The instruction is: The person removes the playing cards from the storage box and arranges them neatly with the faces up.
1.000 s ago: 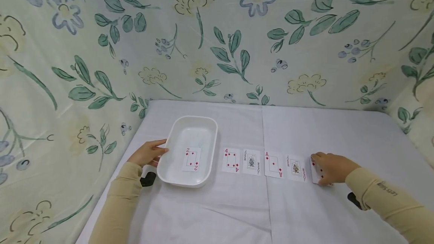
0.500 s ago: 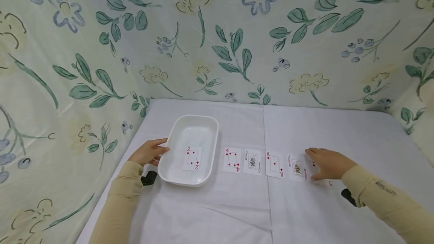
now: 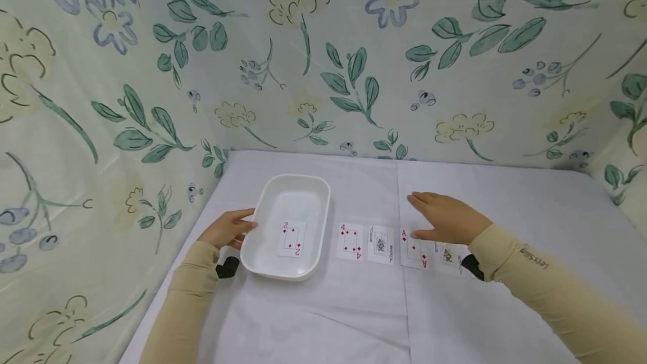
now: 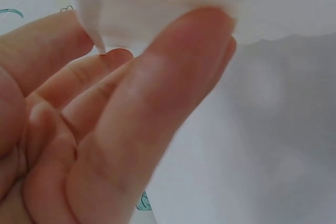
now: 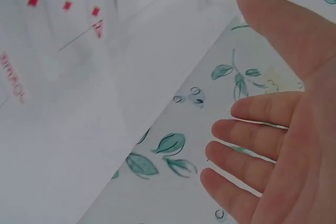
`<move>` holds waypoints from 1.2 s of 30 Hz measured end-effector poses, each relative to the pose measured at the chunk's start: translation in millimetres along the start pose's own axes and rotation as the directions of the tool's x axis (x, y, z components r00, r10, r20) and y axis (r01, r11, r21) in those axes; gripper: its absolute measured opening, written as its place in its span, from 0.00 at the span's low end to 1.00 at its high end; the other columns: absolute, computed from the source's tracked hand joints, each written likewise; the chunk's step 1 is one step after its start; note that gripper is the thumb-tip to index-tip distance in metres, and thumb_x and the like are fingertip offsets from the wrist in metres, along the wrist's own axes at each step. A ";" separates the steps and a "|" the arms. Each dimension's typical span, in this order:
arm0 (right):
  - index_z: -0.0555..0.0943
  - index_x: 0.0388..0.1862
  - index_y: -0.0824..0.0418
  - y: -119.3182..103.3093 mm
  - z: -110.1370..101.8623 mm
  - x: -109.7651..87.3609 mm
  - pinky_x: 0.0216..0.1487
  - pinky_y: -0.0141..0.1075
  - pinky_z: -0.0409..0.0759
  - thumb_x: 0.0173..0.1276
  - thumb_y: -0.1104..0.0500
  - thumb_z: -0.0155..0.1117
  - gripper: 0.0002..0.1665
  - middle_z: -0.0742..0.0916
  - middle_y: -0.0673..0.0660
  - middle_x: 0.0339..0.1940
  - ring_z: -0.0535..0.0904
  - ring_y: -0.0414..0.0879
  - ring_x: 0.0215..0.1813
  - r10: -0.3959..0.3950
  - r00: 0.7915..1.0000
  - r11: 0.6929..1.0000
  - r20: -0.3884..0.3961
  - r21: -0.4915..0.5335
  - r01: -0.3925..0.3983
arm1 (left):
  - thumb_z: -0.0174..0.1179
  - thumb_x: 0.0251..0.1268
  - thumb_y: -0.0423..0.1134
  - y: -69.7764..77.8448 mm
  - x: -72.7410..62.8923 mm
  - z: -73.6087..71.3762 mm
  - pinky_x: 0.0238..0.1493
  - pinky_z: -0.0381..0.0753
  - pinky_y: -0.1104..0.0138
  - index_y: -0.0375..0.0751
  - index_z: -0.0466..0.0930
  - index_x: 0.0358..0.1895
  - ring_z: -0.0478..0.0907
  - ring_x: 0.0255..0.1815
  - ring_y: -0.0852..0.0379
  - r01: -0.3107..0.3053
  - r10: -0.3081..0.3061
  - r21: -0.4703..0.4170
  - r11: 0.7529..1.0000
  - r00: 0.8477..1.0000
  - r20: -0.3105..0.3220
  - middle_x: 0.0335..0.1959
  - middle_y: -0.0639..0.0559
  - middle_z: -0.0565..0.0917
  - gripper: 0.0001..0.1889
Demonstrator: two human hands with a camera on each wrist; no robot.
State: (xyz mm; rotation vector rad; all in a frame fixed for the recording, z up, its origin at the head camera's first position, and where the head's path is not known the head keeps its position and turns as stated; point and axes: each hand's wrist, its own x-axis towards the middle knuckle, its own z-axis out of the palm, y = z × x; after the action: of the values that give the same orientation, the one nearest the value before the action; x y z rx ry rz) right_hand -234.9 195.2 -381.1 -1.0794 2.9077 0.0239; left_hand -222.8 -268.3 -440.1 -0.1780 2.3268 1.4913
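Note:
My left hand (image 3: 227, 230) grips the left rim of a white plastic tray (image 3: 288, 198); in the left wrist view the thumb lies on one side of the tray wall (image 4: 152, 3) and the other fingers on the far side. A two of diamonds card (image 3: 291, 239) lies face up in the tray. Over the ace of diamonds (image 3: 414, 253) hovers my right hand (image 3: 447, 218), fingers extended and holding nothing. The right wrist view shows its bare palm (image 5: 294, 166) and spread thumb. The three of diamonds at the row's right end is mostly hidden by the right forearm.
Between tray and right hand, a four of diamonds (image 3: 351, 242) and a joker (image 3: 381, 244) lie in the row. Another joker (image 3: 448, 256) is partly covered by the right arm. A white cloth (image 3: 354, 308) covers the table; a floral curtain (image 3: 323, 72) rises behind and at the left.
My right hand has left the three of diamonds at the row's right end and moved left and away from me, above the ace. The left hand stays on the tray.

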 end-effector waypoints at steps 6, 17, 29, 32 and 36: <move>0.63 0.63 0.71 -30.8 -4.0 34.6 0.57 0.48 0.68 0.56 0.38 0.61 0.47 0.70 0.67 0.60 0.68 0.60 0.59 -0.121 0.991 0.993 -0.060 0.002 0.122 | 0.55 0.63 0.37 -0.9 -0.6 -0.2 0.29 0.81 0.57 0.40 0.60 0.66 0.81 0.34 0.44 -0.017 0.017 -0.008 1.000 1.000 0.006 0.45 0.35 0.78 0.28; 0.62 0.65 0.67 -112.2 -9.5 114.6 0.61 0.41 0.63 0.60 0.37 0.56 0.45 0.68 0.63 0.64 0.64 0.54 0.63 -0.247 0.968 0.968 -0.042 0.030 0.249 | 0.55 0.63 0.36 -5.3 -2.8 1.4 0.27 0.81 0.58 0.39 0.61 0.66 0.81 0.32 0.45 -0.028 0.028 -0.023 0.999 1.000 -0.001 0.45 0.35 0.78 0.28; 0.67 0.62 0.62 -169.5 8.7 185.8 0.55 0.40 0.70 0.57 0.34 0.56 0.43 0.74 0.57 0.59 0.72 0.50 0.56 -0.129 0.983 0.991 0.132 0.065 0.121 | 0.55 0.62 0.35 -2.5 1.4 -1.0 0.26 0.81 0.57 0.39 0.61 0.65 0.81 0.30 0.44 -0.039 0.039 -0.023 0.999 0.999 0.005 0.43 0.34 0.78 0.27; 0.74 0.54 0.59 -178.1 17.7 194.6 0.46 0.39 0.75 0.55 0.34 0.58 0.37 0.79 0.53 0.49 0.77 0.47 0.47 -0.077 0.982 0.996 0.171 0.066 0.066 | 0.56 0.62 0.35 -2.2 1.1 -1.3 0.26 0.81 0.58 0.39 0.62 0.65 0.81 0.30 0.45 -0.035 0.035 -0.024 0.999 0.999 0.007 0.43 0.34 0.79 0.27; 0.78 0.39 0.54 -187.3 30.0 200.3 0.36 0.36 0.76 0.52 0.34 0.61 0.28 0.79 0.48 0.32 0.76 0.42 0.33 -0.025 0.971 0.999 0.238 0.051 0.013 | 0.55 0.63 0.36 -0.6 0.7 -1.0 0.27 0.81 0.58 0.39 0.61 0.65 0.81 0.31 0.46 -0.036 0.036 -0.018 0.999 0.999 0.016 0.44 0.34 0.78 0.27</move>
State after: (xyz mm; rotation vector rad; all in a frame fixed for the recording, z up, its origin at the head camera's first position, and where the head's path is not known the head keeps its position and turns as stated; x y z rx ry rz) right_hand -263.4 -76.4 -419.8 -1.0189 2.6697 0.0760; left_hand -223.5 -269.3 -440.6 -0.1293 2.3160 1.5257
